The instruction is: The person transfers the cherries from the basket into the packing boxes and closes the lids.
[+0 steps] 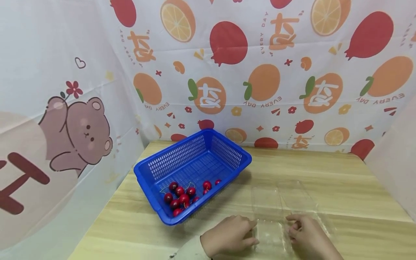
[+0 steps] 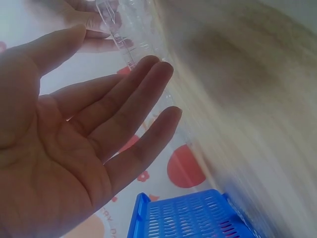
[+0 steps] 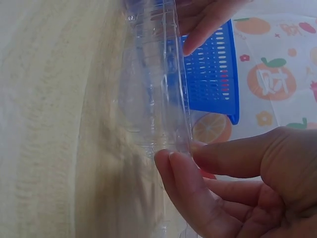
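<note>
A clear container (image 1: 270, 233) is pinched in the grip of the right hand (image 1: 306, 233), while the left hand (image 1: 231, 234), grip loosely spread and empty, is positioned at its left.

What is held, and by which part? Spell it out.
The right hand pinches the clear plastic container by its edge, on the right side; the left hand, fingers extended, grips nothing.

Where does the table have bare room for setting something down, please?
The table shows bare wood behind the clear container, right of the blue basket, and at front left, between the basket and the left curtain. Front centre is crowded: left hand, right hand and container. Cherries occupy the basket's near side.
</note>
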Motion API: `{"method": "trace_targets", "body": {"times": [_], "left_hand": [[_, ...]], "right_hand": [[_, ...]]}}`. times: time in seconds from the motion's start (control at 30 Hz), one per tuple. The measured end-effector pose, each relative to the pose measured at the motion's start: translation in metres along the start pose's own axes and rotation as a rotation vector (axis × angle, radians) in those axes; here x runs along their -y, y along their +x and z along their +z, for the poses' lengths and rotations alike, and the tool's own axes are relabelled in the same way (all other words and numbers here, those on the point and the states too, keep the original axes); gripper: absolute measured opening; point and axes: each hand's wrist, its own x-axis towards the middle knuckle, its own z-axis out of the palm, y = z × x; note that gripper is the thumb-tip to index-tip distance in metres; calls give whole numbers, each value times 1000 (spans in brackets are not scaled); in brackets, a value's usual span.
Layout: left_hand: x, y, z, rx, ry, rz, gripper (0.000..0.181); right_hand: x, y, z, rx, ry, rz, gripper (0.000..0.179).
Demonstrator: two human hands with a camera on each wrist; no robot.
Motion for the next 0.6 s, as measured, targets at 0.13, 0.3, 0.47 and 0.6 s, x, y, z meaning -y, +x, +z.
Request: {"method": "trace_targets", "body": {"times": [0.13,0.3,0.47,0.6], "left_hand": [[-2,-2,-1,-1,33,-21,34],[-2,-8,-5,-29,108,7,32],[-4,-24,-21,12,115,59,29],[-6,-38,-46,121,-4,83,31]], "right_hand": [[1,1,-1,-8,23,19,40],[0,2,-3,-1,69,52,40],[-3,2,-4,20,105,49,35],[-6,2,-5,36,124,36,33]]}}
